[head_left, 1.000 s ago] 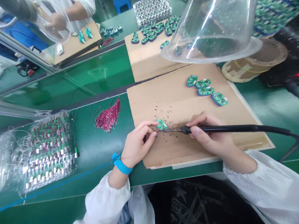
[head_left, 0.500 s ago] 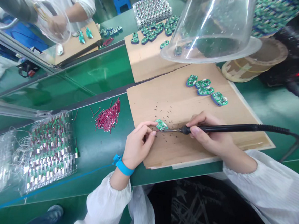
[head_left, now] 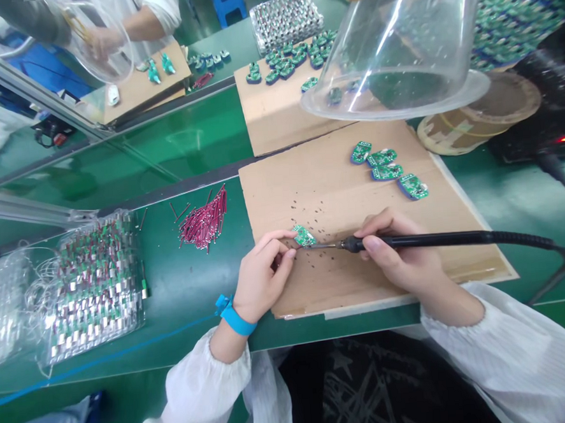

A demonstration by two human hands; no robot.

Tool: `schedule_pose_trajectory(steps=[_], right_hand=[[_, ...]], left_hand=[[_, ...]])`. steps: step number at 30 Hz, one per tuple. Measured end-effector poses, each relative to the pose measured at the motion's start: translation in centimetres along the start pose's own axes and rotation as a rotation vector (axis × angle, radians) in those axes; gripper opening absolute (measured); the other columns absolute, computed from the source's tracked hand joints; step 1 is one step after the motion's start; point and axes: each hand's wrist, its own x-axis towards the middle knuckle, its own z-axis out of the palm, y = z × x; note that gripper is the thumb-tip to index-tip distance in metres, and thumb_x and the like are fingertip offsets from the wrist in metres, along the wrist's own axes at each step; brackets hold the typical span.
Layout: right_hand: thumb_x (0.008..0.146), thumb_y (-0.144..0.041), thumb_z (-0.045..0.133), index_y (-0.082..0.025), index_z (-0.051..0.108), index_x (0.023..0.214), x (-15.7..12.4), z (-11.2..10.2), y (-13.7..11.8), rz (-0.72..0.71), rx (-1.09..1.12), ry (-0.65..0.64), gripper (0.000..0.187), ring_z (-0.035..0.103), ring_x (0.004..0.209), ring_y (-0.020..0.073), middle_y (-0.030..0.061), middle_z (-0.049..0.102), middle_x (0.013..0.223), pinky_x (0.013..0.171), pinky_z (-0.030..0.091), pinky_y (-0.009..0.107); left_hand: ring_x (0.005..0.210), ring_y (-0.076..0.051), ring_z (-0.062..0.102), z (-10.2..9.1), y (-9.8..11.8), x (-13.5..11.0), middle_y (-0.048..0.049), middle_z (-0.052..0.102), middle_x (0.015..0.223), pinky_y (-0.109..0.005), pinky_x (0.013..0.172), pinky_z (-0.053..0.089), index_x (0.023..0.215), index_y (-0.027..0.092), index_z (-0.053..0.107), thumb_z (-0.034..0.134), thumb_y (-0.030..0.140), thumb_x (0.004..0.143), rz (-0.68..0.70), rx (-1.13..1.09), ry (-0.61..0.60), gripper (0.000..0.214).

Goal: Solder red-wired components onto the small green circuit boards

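Note:
My left hand (head_left: 262, 273) pinches a small green circuit board (head_left: 304, 235) by its edge above the cardboard sheet (head_left: 282, 199). My right hand (head_left: 394, 249) holds a black soldering iron (head_left: 437, 240) like a pen, and its thin metal tip meets the board's lower right edge. Its cord runs off to the right. Several finished green boards (head_left: 385, 167) lie together on the cardboard, scattered dark specks sit near my hands, and a blue wrist strap (head_left: 234, 321) circles my left wrist.
A bundle of red-sheathed wires (head_left: 204, 226) and a clear plastic tray of components (head_left: 93, 287) lie left on the green bench. A clear acrylic dome (head_left: 397, 51) hangs overhead. Beyond a glass partition (head_left: 139, 143), a co-worker's hand (head_left: 102, 40) holds another dome.
The view has shifted slightly, and the clear dome sits a little further left. My hands, the board and the soldering iron stay in nearly the same place.

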Motion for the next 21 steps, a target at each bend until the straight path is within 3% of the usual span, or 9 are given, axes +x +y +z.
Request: schedule_pose_trajectory(steps=[7, 21], right_hand=[[0.096, -0.042, 0.067, -0.025, 0.065, 0.089, 0.05, 0.06, -0.20, 0.031, 0.017, 0.043, 0.019, 0.062, 0.057, 0.0165, 0.0019, 0.066, 0.073, 0.051, 0.048, 0.031], [0.098, -0.037, 0.064, -0.026, 0.063, 0.092, 0.06, 0.04, -0.14, 0.018, 0.015, 0.029, 0.014, 0.062, 0.058, 0.0156, 0.0013, 0.065, 0.074, 0.052, 0.048, 0.031]], left_hand=[[0.081, -0.015, 0.065, 0.00, 0.12, 0.04, -0.0051, 0.069, 0.132, -0.031, 0.067, 0.046, 0.082, 0.020, 0.056, 0.057, 0.020, 0.101, 0.006, 0.018, 0.005, 0.019], [0.058, -0.008, 0.048, -0.28, 0.18, -0.12, -0.0022, 0.066, 0.135, -0.029, 0.061, 0.043, 0.084, 0.020, 0.056, 0.057, 0.017, 0.100, 0.001, 0.009, -0.028, 0.016]])
